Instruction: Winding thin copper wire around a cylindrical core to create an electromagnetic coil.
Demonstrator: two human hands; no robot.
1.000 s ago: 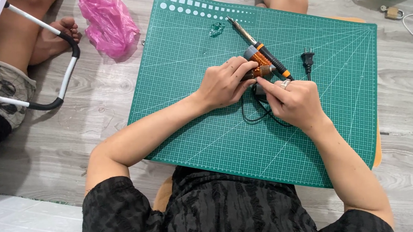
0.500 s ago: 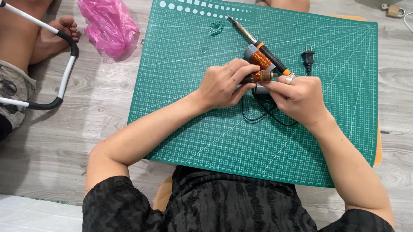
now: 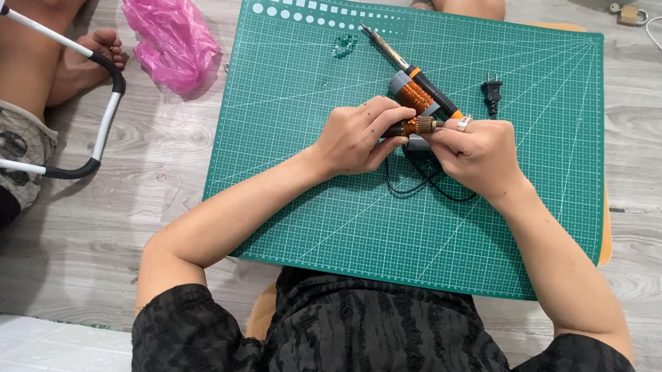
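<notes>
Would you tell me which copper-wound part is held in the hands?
The small copper-wound rotor, pinched between left hand and right hand; the larger coil lies on the mat.

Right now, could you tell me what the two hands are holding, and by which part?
Both hold one small copper-wound motor part: the left hand pinches its left end, the right hand its right end, just above the green cutting mat.

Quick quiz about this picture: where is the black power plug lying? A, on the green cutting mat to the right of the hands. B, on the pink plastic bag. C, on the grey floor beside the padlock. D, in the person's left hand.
A: the black plug lies on the green cutting mat, just right of the soldering iron and above the right hand, held by neither hand.
</notes>
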